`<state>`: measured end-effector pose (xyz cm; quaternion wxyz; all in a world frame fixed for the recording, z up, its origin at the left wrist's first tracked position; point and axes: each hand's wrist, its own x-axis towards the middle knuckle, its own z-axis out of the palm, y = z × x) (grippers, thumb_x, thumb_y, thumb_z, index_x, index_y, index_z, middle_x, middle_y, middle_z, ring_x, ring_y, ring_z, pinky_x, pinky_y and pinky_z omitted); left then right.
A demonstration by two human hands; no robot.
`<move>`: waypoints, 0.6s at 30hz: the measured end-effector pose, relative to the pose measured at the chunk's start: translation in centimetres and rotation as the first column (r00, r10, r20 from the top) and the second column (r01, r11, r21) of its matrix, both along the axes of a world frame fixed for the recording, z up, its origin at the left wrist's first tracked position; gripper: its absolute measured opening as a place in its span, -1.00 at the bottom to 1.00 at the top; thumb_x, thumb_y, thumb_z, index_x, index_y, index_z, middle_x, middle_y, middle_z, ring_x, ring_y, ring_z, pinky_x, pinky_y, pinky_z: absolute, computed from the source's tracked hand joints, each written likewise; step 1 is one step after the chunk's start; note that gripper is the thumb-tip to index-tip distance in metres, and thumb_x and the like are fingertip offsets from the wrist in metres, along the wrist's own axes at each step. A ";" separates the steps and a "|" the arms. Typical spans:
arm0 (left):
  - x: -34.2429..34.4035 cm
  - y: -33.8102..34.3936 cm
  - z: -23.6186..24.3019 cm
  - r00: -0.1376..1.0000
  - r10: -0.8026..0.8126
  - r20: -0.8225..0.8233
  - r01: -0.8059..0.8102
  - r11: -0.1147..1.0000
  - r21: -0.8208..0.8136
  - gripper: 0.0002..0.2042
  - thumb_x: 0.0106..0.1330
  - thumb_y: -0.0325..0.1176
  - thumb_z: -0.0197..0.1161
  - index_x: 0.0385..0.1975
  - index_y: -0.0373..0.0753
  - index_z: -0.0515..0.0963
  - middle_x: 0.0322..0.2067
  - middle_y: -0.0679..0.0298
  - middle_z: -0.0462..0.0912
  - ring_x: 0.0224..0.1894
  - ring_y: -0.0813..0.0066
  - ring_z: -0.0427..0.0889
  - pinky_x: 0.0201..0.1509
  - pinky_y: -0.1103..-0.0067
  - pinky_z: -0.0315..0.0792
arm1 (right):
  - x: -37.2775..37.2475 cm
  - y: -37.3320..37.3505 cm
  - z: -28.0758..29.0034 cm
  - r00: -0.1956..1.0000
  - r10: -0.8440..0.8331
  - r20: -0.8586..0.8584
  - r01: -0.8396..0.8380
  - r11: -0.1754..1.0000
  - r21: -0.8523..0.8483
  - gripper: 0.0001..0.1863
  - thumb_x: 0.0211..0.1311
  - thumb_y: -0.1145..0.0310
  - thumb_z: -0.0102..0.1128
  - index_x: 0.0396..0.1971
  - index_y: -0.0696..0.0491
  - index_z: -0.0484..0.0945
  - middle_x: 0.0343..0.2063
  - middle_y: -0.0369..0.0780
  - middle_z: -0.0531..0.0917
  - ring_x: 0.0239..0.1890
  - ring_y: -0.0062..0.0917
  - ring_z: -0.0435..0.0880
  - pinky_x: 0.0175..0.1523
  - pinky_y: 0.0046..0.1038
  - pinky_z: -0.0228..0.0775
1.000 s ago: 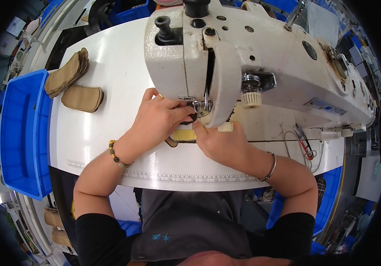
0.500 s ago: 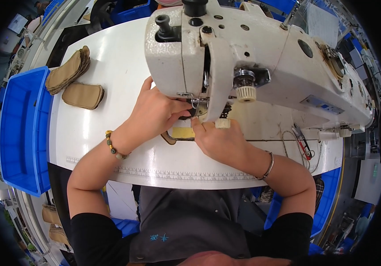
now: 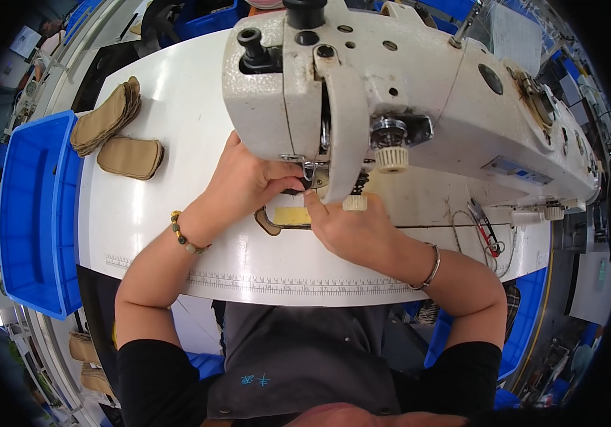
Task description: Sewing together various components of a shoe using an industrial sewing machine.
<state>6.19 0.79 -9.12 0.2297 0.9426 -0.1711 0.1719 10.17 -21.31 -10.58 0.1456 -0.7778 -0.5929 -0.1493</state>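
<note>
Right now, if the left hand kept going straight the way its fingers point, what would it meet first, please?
Most likely the sewing machine's needle area: the left hand points right, fingertips already beside it on the tan piece. Depth is unclear.

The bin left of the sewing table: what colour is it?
Blue, plain; the bin shows in the head view.

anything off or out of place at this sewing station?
Nothing stands out. Both hands, left hand and right hand, press a small tan and yellow piece flat under the sewing machine head. The tan pieces sit stacked beside the blue bin. Small snips lie on the white table.
</note>
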 end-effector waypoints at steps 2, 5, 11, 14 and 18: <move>-0.1 0.0 0.2 1.000 0.007 -0.011 -0.007 1.000 0.023 -0.82 -0.06 -0.21 0.50 -0.43 -0.04 0.77 -0.35 0.44 0.75 -0.11 0.35 0.61 0.13 0.36 0.27 | 0.3 -0.1 -0.7 1.000 0.009 0.014 -0.009 1.000 0.016 -0.62 -0.05 0.44 0.20 -0.16 0.23 0.64 -0.71 -0.25 0.57 -0.70 -0.45 0.59 -0.63 -0.37 0.39; 0.2 -0.1 0.2 0.999 -0.019 0.028 0.018 0.999 0.027 -0.82 -0.06 -0.21 0.49 -0.43 -0.02 0.77 -0.35 0.46 0.75 -0.11 0.35 0.60 0.13 0.37 0.27 | 0.8 -0.7 -3.0 0.981 -0.058 0.187 0.049 0.998 0.048 -0.63 0.05 0.33 0.23 -0.10 0.10 0.66 -0.63 -0.37 0.52 -0.66 -0.57 0.49 -0.66 -0.46 0.16; 0.2 0.3 -0.4 0.992 -0.014 -0.129 -0.003 0.991 -0.130 -0.82 -0.04 -0.19 0.50 -0.41 0.02 0.78 -0.35 0.48 0.75 -0.12 0.36 0.59 0.11 0.39 0.28 | 0.4 -0.8 -1.3 0.969 -0.063 0.239 0.095 0.988 -0.124 -0.60 0.06 0.34 0.21 -0.04 0.06 0.65 -0.57 -0.39 0.50 -0.54 -0.60 0.48 -0.63 -0.47 0.07; 0.1 0.3 -0.1 0.989 -0.001 -0.148 -0.015 0.994 -0.106 -0.82 -0.03 -0.18 0.50 -0.41 0.00 0.78 -0.36 0.47 0.75 -0.15 0.36 0.60 0.13 0.38 0.28 | 0.4 -0.9 -1.4 0.979 -0.073 0.190 0.103 0.983 -0.151 -0.58 0.07 0.33 0.20 -0.02 0.06 0.66 -0.56 -0.40 0.51 -0.53 -0.60 0.49 -0.60 -0.46 0.08; 0.4 0.2 0.0 0.987 0.012 -0.160 -0.028 0.995 -0.099 -0.82 -0.01 -0.18 0.49 -0.41 -0.01 0.78 -0.40 0.44 0.75 -0.18 0.34 0.61 0.19 0.37 0.27 | 0.6 -1.0 -1.9 0.934 -0.059 0.353 0.097 0.991 -0.091 -0.59 0.05 0.31 0.22 -0.04 0.02 0.67 -0.55 -0.40 0.59 -0.56 -0.59 0.52 -0.56 -0.47 0.18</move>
